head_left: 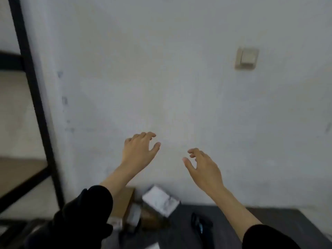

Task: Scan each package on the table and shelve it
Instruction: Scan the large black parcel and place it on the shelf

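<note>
Currently holding nothing: left hand (pixel 140 151) and right hand (pixel 203 168) raised in front of the pale wall (pixel 179 78), well above the desk (pixel 224 236), fingers spread and loosely bent, apart from each other and touching no object.

Down at the bottom edge of view, on the dark desk against the wall: a brown cardboard box (pixel 125 200), partly hidden behind the left sleeve (pixel 86 212), and right beside it a white-labelled package (pixel 160 199), tilted, seemingly propped on something brown underneath; too blurred to say on what. To the right of those, a small dark device (pixel 200 225) with a bluish glint, possibly the scanner, though impossible to confirm.

Probably between packages, then, with at least two left to scan. Main hazards, judged from this layout:

- Reaching down with the gaze up on the wall, and so bumping the tilted package, already poorly seated, off its prop or against the device.
- Dragging the loose left sleeve across the box on the way down and shoving it toward the desk edge.
- Grabbing a package with both hands and forgetting the scanner, hence shelving something unscanned.
- Swinging left toward the shelf (pixel 21 173) and clipping a package corner on the black upright (pixel 36 105) standing between desk and shelf boards.

Safer: look down first, take the device in one hand, steady the leaning package with the other.
</note>
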Tool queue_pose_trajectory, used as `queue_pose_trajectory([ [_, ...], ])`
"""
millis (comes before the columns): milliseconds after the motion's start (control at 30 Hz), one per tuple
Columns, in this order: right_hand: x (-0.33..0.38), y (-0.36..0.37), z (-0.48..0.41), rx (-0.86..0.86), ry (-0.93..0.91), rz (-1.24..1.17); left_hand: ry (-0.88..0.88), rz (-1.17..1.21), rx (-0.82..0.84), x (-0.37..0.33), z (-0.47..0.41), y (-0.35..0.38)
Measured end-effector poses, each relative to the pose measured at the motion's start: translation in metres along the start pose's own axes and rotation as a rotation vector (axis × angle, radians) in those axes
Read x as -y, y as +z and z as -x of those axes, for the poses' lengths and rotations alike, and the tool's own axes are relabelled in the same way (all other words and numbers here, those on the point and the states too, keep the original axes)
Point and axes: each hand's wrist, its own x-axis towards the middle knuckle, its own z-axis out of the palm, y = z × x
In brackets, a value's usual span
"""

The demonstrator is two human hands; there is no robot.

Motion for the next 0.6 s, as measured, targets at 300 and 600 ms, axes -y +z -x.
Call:
queue_pose_trajectory([
  [300,-0.076,0.112,0.166,0.457,0.287,0.037,-0.3,-0.008,0.501,0.049,0.195,0.098],
  [600,-0.099,0.147,0.213,0.606,0.823,-0.164,-0.436,-0.028,0.912,0.101,0.257,0.134],
])
